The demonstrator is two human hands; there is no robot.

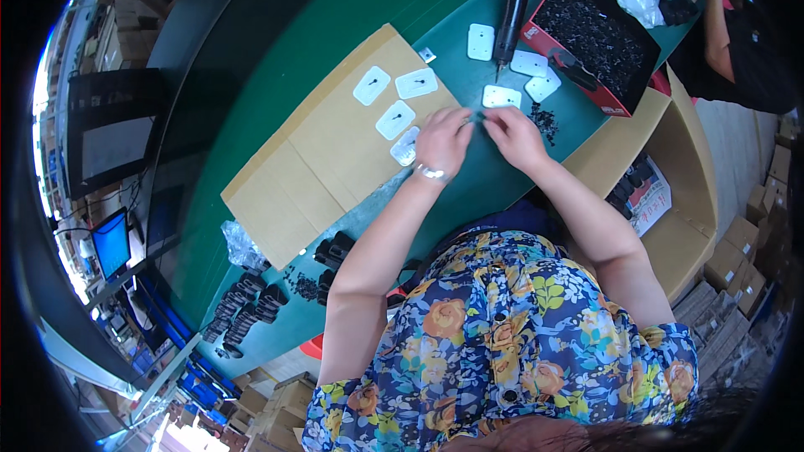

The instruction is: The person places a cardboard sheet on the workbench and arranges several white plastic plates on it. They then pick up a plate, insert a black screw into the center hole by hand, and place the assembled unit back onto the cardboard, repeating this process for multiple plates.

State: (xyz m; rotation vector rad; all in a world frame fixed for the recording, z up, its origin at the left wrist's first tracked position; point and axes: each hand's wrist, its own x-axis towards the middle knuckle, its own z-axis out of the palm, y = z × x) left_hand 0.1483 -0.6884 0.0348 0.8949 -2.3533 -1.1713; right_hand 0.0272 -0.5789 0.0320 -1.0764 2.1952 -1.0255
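Observation:
My left hand (442, 141) and my right hand (517, 137) meet over the green table, fingertips pinched close together. Between them is a small dark bit, too small and blurred to name. Just beyond the fingers lies a white rounded plate (501, 96) with small dark marks. More such plates, one a white plate (529, 63), lie farther back on the table. To the left, several white plates with a small black piece on each, one being this plate (395, 120), rest on a flat cardboard sheet (293, 169). Beside my right hand is a scatter of small black pieces (544, 124).
A black electric screwdriver (512, 12) stands tip down behind the plates. A red box (615, 107) full of small black parts is at the back right. An open carton (691, 176) stands at right. Black parts (243, 310) cluster at the left. Another person's arm (716, 33) shows far right.

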